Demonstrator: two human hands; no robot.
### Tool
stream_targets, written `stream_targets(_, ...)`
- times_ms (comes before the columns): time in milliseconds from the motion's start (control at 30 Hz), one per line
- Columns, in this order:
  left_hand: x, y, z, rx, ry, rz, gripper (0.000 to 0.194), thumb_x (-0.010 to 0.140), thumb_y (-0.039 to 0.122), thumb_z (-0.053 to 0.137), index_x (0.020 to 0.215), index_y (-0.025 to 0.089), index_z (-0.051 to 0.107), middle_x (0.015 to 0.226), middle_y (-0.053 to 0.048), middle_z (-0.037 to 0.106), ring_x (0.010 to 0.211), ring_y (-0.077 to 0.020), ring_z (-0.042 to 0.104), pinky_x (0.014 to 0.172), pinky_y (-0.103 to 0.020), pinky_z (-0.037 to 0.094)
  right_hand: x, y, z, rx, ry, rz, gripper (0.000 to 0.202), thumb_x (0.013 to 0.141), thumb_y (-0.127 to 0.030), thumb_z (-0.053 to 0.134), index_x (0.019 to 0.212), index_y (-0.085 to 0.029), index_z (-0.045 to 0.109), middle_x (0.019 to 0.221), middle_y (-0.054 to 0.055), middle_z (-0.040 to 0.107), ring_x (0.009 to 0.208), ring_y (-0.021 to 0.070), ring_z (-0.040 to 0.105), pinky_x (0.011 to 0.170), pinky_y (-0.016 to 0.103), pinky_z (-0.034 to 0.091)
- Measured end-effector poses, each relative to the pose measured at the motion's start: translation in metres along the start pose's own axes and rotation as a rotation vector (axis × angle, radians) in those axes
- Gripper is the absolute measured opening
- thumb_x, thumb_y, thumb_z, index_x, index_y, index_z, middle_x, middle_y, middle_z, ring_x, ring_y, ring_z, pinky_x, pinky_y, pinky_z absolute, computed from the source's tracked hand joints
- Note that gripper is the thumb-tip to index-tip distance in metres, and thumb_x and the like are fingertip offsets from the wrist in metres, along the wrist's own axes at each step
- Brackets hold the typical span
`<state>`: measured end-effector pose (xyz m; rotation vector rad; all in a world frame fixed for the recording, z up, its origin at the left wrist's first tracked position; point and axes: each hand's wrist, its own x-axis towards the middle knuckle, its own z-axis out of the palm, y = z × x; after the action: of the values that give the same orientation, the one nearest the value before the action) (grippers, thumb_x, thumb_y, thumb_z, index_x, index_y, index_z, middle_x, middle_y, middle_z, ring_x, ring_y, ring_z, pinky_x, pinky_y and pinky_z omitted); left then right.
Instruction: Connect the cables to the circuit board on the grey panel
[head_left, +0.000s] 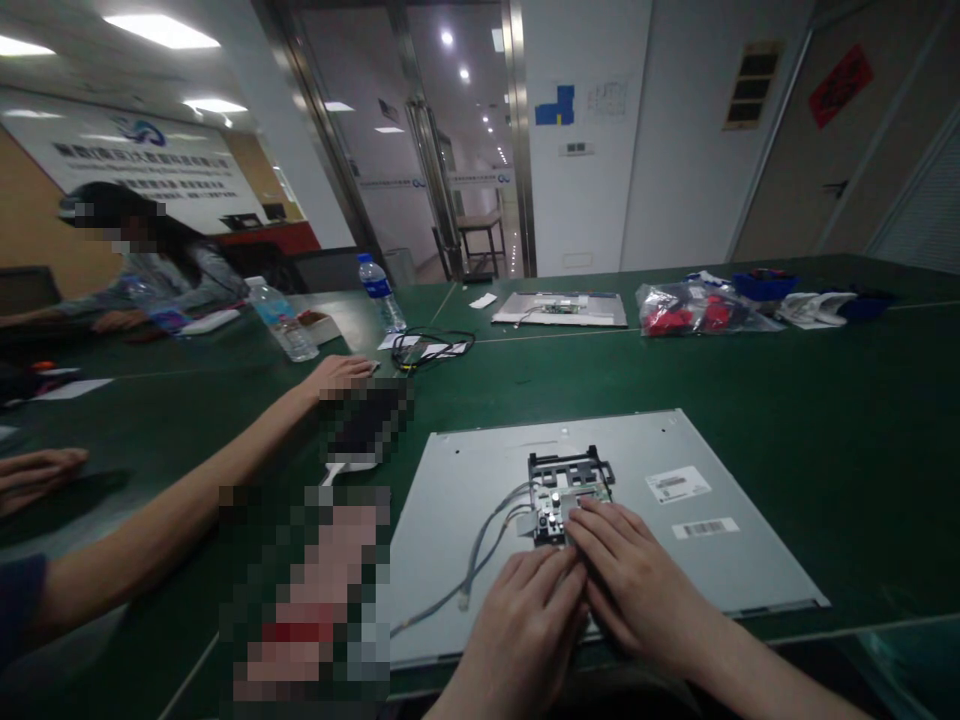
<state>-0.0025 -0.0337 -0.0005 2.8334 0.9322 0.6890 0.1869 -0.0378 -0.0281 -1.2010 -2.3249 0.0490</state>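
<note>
A circuit module in a black plastic frame, with silver parts, lies on a large flat silver-grey panel. My right hand reaches over the module's right side, its fingers together and pressed on it. Against the module's near edge, my left hand is closed with bent fingers; its fingertips are partly hidden by the right hand. Grey cables run from the module's left side across the panel, one with a loose white plug. White labels are stuck on the panel's right half.
Another person's arm stretches along the left, its hand near a dark blurred device. Coiled black cable, water bottles, a second panel and a plastic bag with red items stand farther back. Someone sits at far left.
</note>
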Motion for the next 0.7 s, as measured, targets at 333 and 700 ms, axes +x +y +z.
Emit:
stream_targets(333,-0.0023,-0.0036,0.0069,0.044,-0.051,-0.018,0.028,0.094,0.015,0.049,0.12,0.015,0.059,0.118,-0.01,0.066,0.104,-0.028,0.062,0.091,-0.045,0.053,-0.0013,0.0015,0.0016,0.0,-0.033,0.002,0.055,0.088,-0.016,0.05,0.143,-0.012,0.044,0.145,0.011,0.049,0.139,0.0266,0.036,0.116,0.046,0.032)
stream_targets(700,-0.0008,-0.0016,0.0058,0.044,-0.029,0.009,0.02,0.095,0.015,0.047,0.108,0.016,0.062,0.108,-0.01,0.068,0.097,-0.0262,0.063,0.085,-0.043,0.054,0.0022,0.0021,0.0004,0.009,-0.018,0.001,0.052,0.09,-0.017,0.05,0.141,-0.013,0.046,0.143,0.011,0.052,0.136,0.0254,0.04,0.115,0.045,0.034)
